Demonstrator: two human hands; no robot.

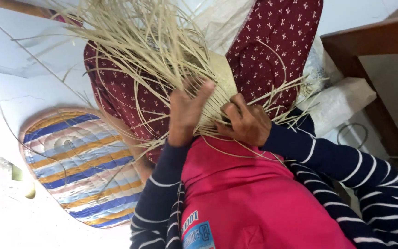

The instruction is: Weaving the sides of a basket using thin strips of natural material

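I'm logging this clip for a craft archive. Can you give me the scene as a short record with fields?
Work piece: woven straw mat, partly woven, on the lap, loose straw strands fanning out
Left hand: pressed on the weave, fingers spread
Right hand: fingers curled, gripping strands at the weave's edge
Clothing: pink vest, navy striped sleeves, maroon patterned trousers
Nearby: striped cushion on the pale floor, wooden furniture

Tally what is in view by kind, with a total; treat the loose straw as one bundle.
Hands: 2 (left hand, right hand)
Woven straw piece: 1
Loose straw bundle: 1
Striped quilted cushion: 1
Wooden furniture piece: 1
Total: 6
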